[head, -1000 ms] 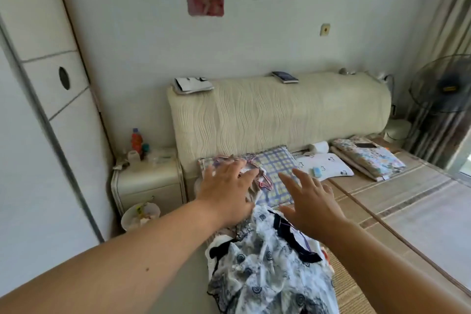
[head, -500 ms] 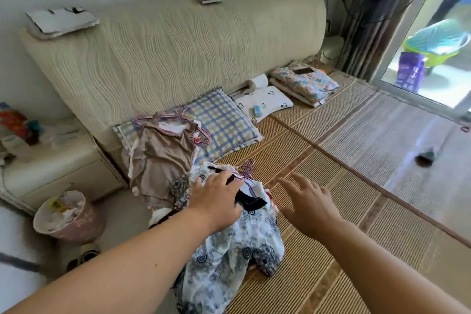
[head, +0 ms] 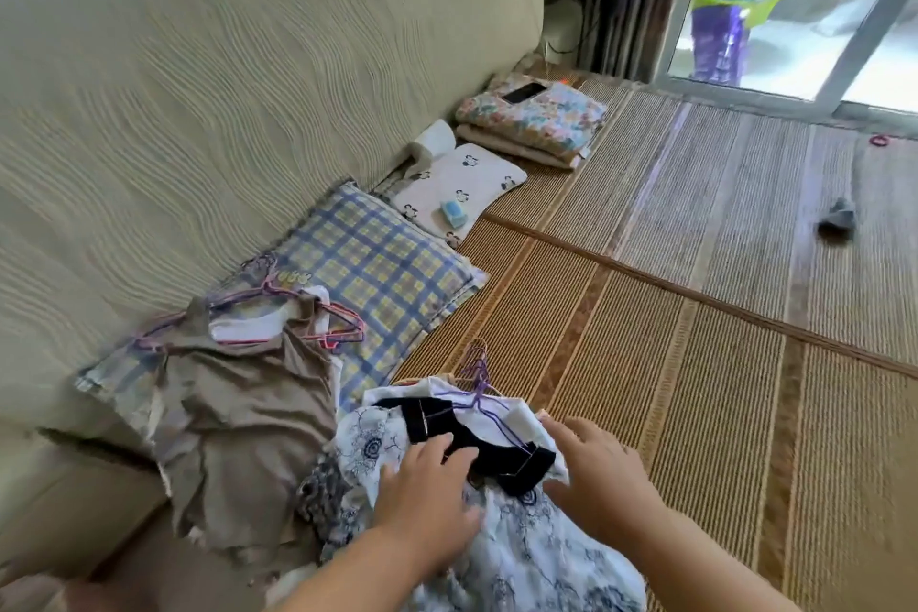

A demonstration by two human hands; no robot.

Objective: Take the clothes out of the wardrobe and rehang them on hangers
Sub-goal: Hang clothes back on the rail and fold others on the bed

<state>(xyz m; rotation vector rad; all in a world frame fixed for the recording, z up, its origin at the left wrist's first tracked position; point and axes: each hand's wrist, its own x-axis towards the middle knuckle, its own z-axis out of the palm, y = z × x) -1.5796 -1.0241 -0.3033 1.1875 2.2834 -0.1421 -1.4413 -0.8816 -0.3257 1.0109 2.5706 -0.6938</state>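
On the woven bed mat, the left hand and right hand rest flat, fingers straight, on a blue-patterned garment.

Bright daylight from the glass door; motion blur; wide-angle edge distortion.

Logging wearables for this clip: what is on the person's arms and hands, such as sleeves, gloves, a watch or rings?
Nothing worn shows. The left hand and right hand are bare, with no gloves. No ring shows on the visible fingers. Both forearms are uncovered down to the frame edge, with no sleeve, watch, bracelet or band at either wrist.
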